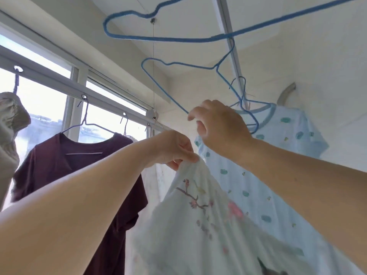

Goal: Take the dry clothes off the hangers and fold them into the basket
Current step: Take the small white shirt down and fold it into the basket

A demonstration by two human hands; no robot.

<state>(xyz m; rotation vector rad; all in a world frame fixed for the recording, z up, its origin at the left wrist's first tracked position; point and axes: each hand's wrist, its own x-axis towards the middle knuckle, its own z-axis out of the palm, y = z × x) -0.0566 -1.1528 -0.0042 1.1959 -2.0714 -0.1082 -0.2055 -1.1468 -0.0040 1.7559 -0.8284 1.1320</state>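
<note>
No basket in view. Three blue hangers above the hands: a thick one [158,37] at top, a thin bare one [178,65] below it, and one [249,114] carrying the light blue patterned shirt [278,155] just behind the right hand. Left hand [172,149] pinches the top edge of the white floral garment [198,225], fabric hanging below it. Right hand [220,128], fingers curled, grips the thin bare hanger's wire. Maroon top [79,175] on a purple hanger [87,124] left of the left hand; a beige garment [10,126] farther left.
</note>
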